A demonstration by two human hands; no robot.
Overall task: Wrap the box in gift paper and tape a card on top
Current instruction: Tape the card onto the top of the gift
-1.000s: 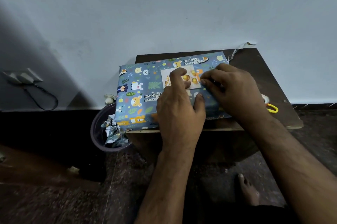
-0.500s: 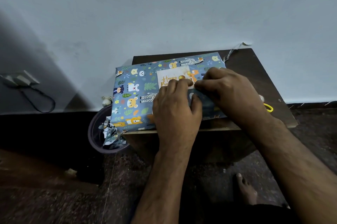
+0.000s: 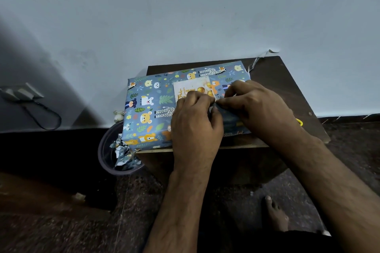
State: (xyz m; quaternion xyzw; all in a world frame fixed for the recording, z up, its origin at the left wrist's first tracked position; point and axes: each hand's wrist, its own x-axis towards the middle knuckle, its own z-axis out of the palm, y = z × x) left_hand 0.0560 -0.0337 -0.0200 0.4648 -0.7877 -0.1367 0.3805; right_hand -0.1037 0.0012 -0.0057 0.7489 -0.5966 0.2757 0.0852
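The box (image 3: pixel 148 108), wrapped in blue paper printed with animals, lies flat on a small dark table (image 3: pixel 277 79). A white card (image 3: pixel 189 86) with gold lettering and balloons rests on its top. My left hand (image 3: pixel 195 121) presses down on the card's lower part with curled fingers and hides it. My right hand (image 3: pixel 261 108) meets it from the right, fingertips pinched together at the card's lower right corner. Whether there is tape under the fingers is hidden.
A round dark bin (image 3: pixel 104 149) with crumpled wrapping scraps (image 3: pixel 123 154) stands on the floor left of the table. A yellow loop (image 3: pixel 300 122) peeks out behind my right wrist. A thin strip (image 3: pixel 259 60) curls off the table's back edge. A bare foot (image 3: pixel 275 215) rests below.
My left hand has slid down off the card's middle, uncovering the gold lettering. My right fingertips have moved from the card's right edge down to its lower right corner.
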